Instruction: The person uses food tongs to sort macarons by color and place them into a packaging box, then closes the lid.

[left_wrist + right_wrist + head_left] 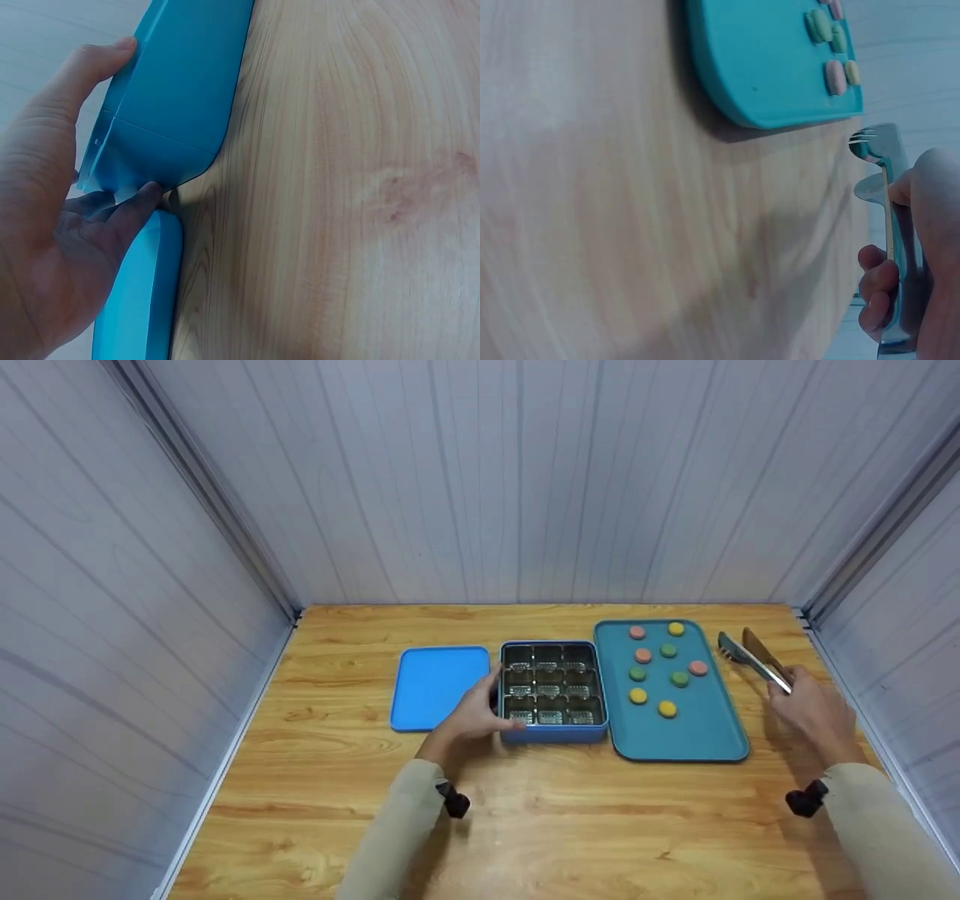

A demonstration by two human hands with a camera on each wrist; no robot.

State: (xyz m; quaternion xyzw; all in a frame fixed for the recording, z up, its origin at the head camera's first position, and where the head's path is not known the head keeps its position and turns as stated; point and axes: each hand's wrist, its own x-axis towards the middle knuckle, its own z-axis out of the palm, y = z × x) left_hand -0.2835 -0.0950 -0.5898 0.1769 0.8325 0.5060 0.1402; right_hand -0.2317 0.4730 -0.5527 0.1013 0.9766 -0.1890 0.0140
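My left hand (474, 712) holds the near left corner of a blue square box (555, 734), thumb along its front side and fingers on its left side. Inside the box sits a dark, shiny divider (550, 695) with three rows of three bare compartments. In the left wrist view, the fingers (139, 206) press the box wall near the wood. My right hand (817, 709) grips metal serving tongs (752, 661), their fork-like tip and other arm spread apart, to the right of the teal tray (690, 741). Pink, yellow and green macarons (679, 679) lie scattered over that tray.
A flat blue lid (431, 690) lies left of the box, beside the left hand. The tray stands close against the box's right side. Pale panel walls (510, 480) enclose the wooden table (570, 817) at the back and both sides.
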